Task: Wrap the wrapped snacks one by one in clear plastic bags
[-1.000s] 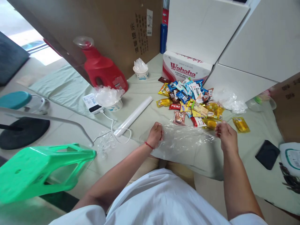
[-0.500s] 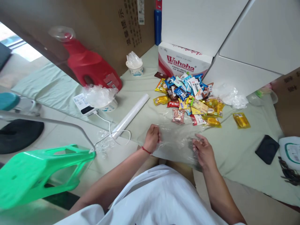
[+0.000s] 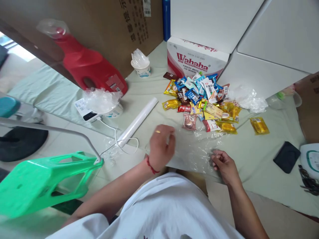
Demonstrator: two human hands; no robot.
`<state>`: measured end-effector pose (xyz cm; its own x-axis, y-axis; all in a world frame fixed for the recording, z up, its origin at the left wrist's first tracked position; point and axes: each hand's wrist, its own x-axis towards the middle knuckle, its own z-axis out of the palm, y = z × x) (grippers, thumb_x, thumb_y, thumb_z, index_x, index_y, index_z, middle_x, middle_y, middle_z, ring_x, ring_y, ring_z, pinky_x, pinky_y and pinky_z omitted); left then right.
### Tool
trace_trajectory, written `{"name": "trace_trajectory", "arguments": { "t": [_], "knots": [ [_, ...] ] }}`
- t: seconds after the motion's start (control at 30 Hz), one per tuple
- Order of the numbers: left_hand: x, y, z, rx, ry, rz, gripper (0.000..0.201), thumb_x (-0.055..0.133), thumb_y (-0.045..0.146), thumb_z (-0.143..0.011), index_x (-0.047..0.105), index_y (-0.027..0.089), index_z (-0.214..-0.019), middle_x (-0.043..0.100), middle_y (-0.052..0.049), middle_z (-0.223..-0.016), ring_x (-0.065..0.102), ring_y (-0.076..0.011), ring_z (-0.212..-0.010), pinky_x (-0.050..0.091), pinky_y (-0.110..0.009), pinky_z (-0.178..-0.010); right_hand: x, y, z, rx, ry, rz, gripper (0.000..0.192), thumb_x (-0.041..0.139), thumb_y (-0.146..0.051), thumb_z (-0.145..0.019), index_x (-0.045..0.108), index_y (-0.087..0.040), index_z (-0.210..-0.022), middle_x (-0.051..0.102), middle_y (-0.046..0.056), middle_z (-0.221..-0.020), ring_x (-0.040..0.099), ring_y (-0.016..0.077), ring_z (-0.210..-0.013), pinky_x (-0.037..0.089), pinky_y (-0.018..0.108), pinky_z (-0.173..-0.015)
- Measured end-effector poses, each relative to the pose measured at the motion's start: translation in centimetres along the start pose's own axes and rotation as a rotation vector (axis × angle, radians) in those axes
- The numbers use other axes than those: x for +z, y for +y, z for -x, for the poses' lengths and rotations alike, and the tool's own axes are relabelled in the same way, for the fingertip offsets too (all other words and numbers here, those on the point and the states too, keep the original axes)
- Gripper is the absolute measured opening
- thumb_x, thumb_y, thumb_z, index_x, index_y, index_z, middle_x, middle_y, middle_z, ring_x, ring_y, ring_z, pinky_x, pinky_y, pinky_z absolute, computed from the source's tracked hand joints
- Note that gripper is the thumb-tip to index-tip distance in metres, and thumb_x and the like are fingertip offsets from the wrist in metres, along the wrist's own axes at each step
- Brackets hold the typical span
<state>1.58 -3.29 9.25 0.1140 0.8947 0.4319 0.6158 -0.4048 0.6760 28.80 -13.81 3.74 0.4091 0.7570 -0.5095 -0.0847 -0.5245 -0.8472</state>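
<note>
A clear plastic bag [image 3: 196, 149] lies crumpled on the pale green cloth [image 3: 249, 159] in front of me. My right hand [image 3: 223, 164] pinches the bag's near right part. My left hand [image 3: 160, 146] is raised over the bag's left end, blurred, with the fingers loosely curled; whether it grips the film I cannot tell. Just beyond the bag lies a pile of several wrapped snacks [image 3: 201, 103] in blue, yellow and red wrappers. One yellow packet [image 3: 259, 125] lies apart to the right.
A white roll [image 3: 138, 121] and a white cable lie left of the bag. Further left are a red jug [image 3: 87, 68], a bowl with plastic film [image 3: 104, 103] and a green stool [image 3: 42, 181]. A Wahaha carton [image 3: 194, 59] stands behind the snacks. A black phone [image 3: 286, 156] lies at right.
My right hand drew in from the bag's far right corner toward me, bunching the film. My left hand has lifted off the bag's left end and moved upward.
</note>
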Motion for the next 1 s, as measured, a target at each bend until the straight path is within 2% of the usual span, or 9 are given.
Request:
{"name": "trace_trajectory", "arguments": {
  "t": [0.1, 0.23, 0.37, 0.43, 0.53, 0.67, 0.77, 0.83, 1.0],
  "knots": [
    [3.2, 1.5, -0.1, 0.250, -0.379, -0.109, 0.023, 0.049, 0.023, -0.097, 0.068, 0.022, -0.110, 0.073, -0.011, -0.112, 0.063, -0.0250, -0.117, 0.048, -0.044, -0.100, 0.2, 0.0, 0.4, -0.005, -0.023, 0.023, 0.062, 0.088, -0.054, -0.060, 0.065, -0.017, -0.104, 0.057, -0.006, -0.068, 0.056, 0.0115, -0.055, 0.044, 0.021, -0.045],
    [7.3, -1.4, 0.4, 0.168, -0.553, -0.329, 0.037, 0.048, 0.030, -0.101, 0.063, 0.025, -0.135, 0.060, -0.010, -0.150, 0.047, -0.0301, -0.144, 0.028, -0.062, -0.120, -1.1, 1.4, 1.8, 0.017, -0.027, 0.055, 0.058, 0.085, -0.054, -0.064, 0.065, -0.018, -0.104, 0.060, -0.004, -0.073, 0.058, 0.0120, -0.057, 0.048, 0.024, -0.050],
    [6.8, -5.1, 2.0, 0.175, -0.596, -0.365, 0.050, 0.044, 0.033, -0.103, 0.051, 0.025, -0.151, 0.039, -0.012, -0.166, 0.036, -0.0318, -0.153, 0.024, -0.064, -0.122, -5.0, 1.6, 2.5, 0.069, -0.020, 0.175, 0.056, 0.081, -0.057, -0.065, 0.068, -0.017, -0.101, 0.062, -0.002, -0.072, 0.060, 0.0152, -0.058, 0.049, 0.027, -0.052],
    [5.7, -5.7, 3.0, 0.187, -0.609, -0.373, 0.051, 0.045, 0.034, -0.103, 0.050, 0.026, -0.153, 0.035, -0.012, -0.168, 0.036, -0.0332, -0.153, 0.022, -0.065, -0.122, -6.8, -0.2, 1.6, -0.037, 0.078, 0.293, 0.051, 0.076, -0.061, -0.071, 0.069, -0.017, -0.098, 0.062, 0.000, -0.070, 0.058, 0.0158, -0.058, 0.048, 0.028, -0.053],
    [4.3, -5.3, 4.5, 0.183, -0.609, -0.396, 0.053, 0.046, 0.037, -0.103, 0.048, 0.028, -0.155, 0.034, -0.012, -0.169, 0.034, -0.0357, -0.154, 0.018, -0.070, -0.122, -7.2, -4.9, -2.2, -0.416, 0.277, 0.566, 0.041, 0.064, -0.057, -0.086, 0.071, -0.021, -0.104, 0.070, 0.005, -0.085, 0.064, 0.0202, -0.073, 0.053, 0.033, -0.068],
    [3.5, -4.1, 5.9, 0.141, -0.583, -0.410, 0.051, 0.041, 0.037, -0.105, 0.047, 0.028, -0.155, 0.041, -0.012, -0.165, 0.039, -0.0349, -0.151, 0.020, -0.069, -0.120, -2.8, -11.2, -10.2, -0.927, 0.156, 0.949, 0.042, 0.057, -0.039, -0.091, 0.068, -0.019, -0.127, 0.068, 0.016, -0.127, 0.058, 0.0327, -0.120, 0.045, 0.049, -0.105],
    [3.0, -4.0, 6.3, 0.108, -0.561, -0.410, 0.047, 0.039, 0.035, -0.106, 0.053, 0.029, -0.150, 0.052, -0.011, -0.158, 0.047, -0.0317, -0.147, 0.021, -0.067, -0.121, 0.7, -13.7, -15.0, -0.924, 0.008, 1.179, 0.059, 0.063, -0.030, -0.084, 0.059, -0.010, -0.139, 0.061, 0.021, -0.139, 0.053, 0.0359, -0.129, 0.041, 0.049, -0.110],
    [2.8, -4.6, 6.6, 0.119, -0.553, -0.418, 0.043, 0.040, 0.033, -0.106, 0.059, 0.030, -0.144, 0.057, -0.009, -0.153, 0.050, -0.0310, -0.144, 0.020, -0.066, -0.121, 1.6, -14.5, -16.5, -0.853, -0.059, 1.276, 0.053, 0.061, -0.028, -0.086, 0.063, -0.012, -0.136, 0.065, 0.020, -0.133, 0.058, 0.0336, -0.120, 0.046, 0.044, -0.102],
    [2.7, -6.6, 7.5, 0.203, -0.509, -0.408, 0.044, 0.040, 0.030, -0.106, 0.057, 0.030, -0.147, 0.053, -0.008, -0.157, 0.049, -0.0271, -0.146, 0.018, -0.059, -0.125, -1.2, -15.0, -15.2, -0.805, 0.116, 1.204, 0.043, 0.047, -0.030, -0.095, 0.070, -0.016, -0.129, 0.073, 0.016, -0.117, 0.067, 0.0306, -0.102, 0.052, 0.040, -0.090]
  ]
}}
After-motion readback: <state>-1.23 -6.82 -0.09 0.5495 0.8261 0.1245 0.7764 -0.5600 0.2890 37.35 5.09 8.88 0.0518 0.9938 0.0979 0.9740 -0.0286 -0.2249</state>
